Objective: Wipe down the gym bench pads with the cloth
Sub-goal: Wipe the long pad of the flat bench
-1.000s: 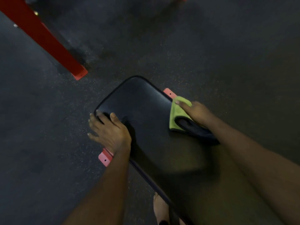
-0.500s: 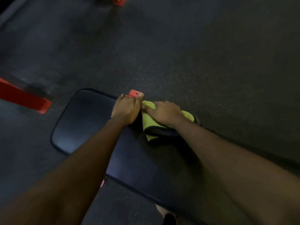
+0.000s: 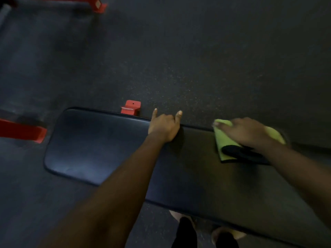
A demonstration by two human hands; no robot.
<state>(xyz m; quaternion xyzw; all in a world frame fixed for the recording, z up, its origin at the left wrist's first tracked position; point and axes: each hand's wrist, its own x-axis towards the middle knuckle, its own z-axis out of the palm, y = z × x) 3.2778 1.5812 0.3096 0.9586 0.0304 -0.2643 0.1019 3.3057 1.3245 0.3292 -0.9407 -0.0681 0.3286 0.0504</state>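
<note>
Wiping is the step in hand: my right grip (image 3: 245, 131) lies flat on the yellow-green cloth (image 3: 221, 140), fingers stretched out and apart rather than curled, pressing it onto the dark padded surface (image 3: 93, 144) close to its far edge and toward the right end of my view. That grip and the cloth are smeared in the picture, which I read as a stroke under way. A black part of the cloth shows under the wrist on the near side; whether it is a cuff or a second layer I cannot tell. My left grip (image 3: 164, 127) sits on the far edge near the middle of the surface, apart from the cloth. Two digits stick out straight past the rim, and the ones between fold down over it and out of sight, so I cannot tell whether it is clamped on the edge or only braced there. A red bracket (image 3: 131, 108) stands on the floor (image 3: 197, 51) just beyond the far edge, to the left of that grip. I see nothing on the surface that tells me which parts are done, so I judge the job partway at best. The long stretch out to the rounded left end should get a pass. The next move calls for a flat palm and even downward pressure. The cloth must stay spread and not slide off the far rim, and the left grip, which lies right in the cloth's path, has to shift clear.
</note>
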